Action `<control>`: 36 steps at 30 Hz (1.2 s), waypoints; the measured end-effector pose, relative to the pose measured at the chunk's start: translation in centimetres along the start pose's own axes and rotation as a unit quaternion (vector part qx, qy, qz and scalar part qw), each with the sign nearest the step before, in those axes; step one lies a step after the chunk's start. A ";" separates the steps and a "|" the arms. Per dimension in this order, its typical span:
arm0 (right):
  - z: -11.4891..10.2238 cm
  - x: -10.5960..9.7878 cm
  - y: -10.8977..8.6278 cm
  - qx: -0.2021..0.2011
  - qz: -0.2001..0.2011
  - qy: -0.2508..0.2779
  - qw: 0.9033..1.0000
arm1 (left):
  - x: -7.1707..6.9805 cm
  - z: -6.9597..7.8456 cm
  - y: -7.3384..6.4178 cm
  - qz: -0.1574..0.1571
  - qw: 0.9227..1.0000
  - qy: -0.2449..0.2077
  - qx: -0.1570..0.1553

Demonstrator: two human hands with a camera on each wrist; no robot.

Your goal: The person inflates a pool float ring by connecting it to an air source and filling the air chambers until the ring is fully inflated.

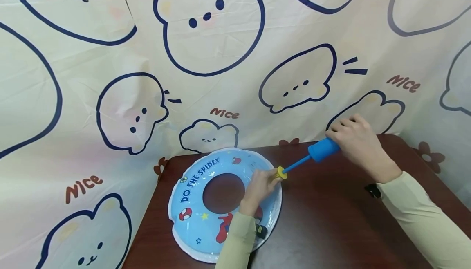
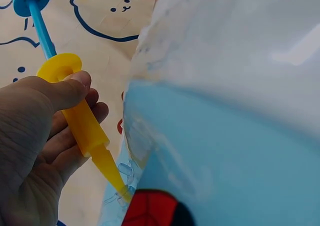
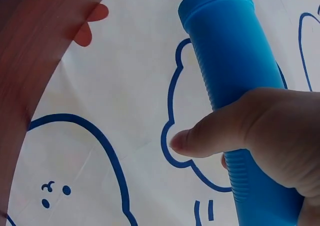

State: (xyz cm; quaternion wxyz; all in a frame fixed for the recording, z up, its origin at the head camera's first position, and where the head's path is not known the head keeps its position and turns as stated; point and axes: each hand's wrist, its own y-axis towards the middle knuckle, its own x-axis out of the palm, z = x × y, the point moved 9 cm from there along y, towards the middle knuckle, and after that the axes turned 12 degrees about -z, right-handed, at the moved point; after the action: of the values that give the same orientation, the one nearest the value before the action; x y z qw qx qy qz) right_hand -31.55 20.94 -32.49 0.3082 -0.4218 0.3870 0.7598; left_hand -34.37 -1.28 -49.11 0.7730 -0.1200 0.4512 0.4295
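A light-blue swim ring (image 1: 191,228) with "DO THE SPIDEY" lettering lies on the table, rounded out with air. My left hand (image 1: 259,189) pinches the yellow nozzle end (image 2: 85,128) of a hand pump, thumb on one side and fingers on the other. In the left wrist view the nozzle's tapered tip meets a clear valve (image 2: 125,173) on the ring. My right hand (image 1: 355,142) grips the pump's blue barrel (image 3: 235,51), up and to the right of the ring. Between the two hands a thin blue rod (image 1: 297,164) shows, drawn well out.
The dark brown table (image 1: 324,224) extends to the right of the ring. Behind and beside it hangs a pale cloth (image 1: 206,97) printed with cartoon bears and the word "Nice". A dark wristband (image 1: 373,190) is on the right wrist.
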 end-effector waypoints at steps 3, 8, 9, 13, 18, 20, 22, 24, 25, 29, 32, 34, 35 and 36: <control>-0.4 -0.2 -0.1 -0.008 0.014 -0.010 1.000 | 0.0 -0.1 0.1 -0.005 1.000 0.000 -0.007; -2.3 0.5 0.1 -0.031 0.038 -0.028 0.998 | 0.1 0.0 0.2 -0.017 0.999 0.020 -0.021; -2.8 0.8 0.2 -0.035 0.040 -0.030 0.998 | 0.1 0.1 0.2 -0.018 0.999 0.027 -0.022; -4.9 2.3 0.8 -0.045 0.025 -0.039 0.998 | 0.0 0.4 0.1 -0.021 0.998 0.049 -0.027; -7.7 4.0 1.8 -0.052 0.016 -0.048 0.997 | -0.1 0.7 0.1 -0.023 0.998 0.052 -0.032; -8.6 4.5 2.1 -0.058 0.021 -0.045 0.997 | -0.1 0.8 0.1 -0.023 0.998 0.051 -0.030; -9.4 4.9 2.4 -0.064 0.025 -0.039 0.997 | -0.2 0.8 0.1 -0.020 0.998 0.048 -0.027; -9.9 5.3 2.7 -0.065 0.021 -0.032 0.997 | -0.2 0.7 0.1 -0.017 0.999 0.044 -0.026; -10.0 5.5 2.7 -0.065 0.016 -0.028 0.997 | -0.2 0.7 0.1 -0.015 0.999 0.044 -0.026; -9.2 6.2 2.6 -0.054 -0.014 -0.008 0.998 | 0.1 0.5 -0.1 -0.017 0.998 0.048 -0.027; -7.2 5.9 2.1 -0.037 -0.027 0.010 0.999 | 0.1 0.4 -0.2 -0.018 0.998 0.055 -0.023; -5.5 5.3 1.5 -0.022 -0.030 0.019 0.999 | 0.1 0.4 -0.2 -0.017 0.998 0.059 -0.017; -4.7 4.8 1.2 -0.016 -0.030 0.025 0.999 | 0.0 0.4 -0.2 -0.015 0.998 0.062 -0.015; -3.8 4.4 0.9 -0.010 -0.031 0.028 0.999 | -0.1 0.4 -0.2 -0.015 0.998 0.063 -0.014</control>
State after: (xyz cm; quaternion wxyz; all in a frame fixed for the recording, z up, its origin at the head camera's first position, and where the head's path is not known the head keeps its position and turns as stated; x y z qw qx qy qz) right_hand -32.69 17.88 -37.37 0.3164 -0.4579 0.3750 0.7413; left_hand -33.95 -1.21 -48.89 0.7474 -0.1647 0.4911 0.4161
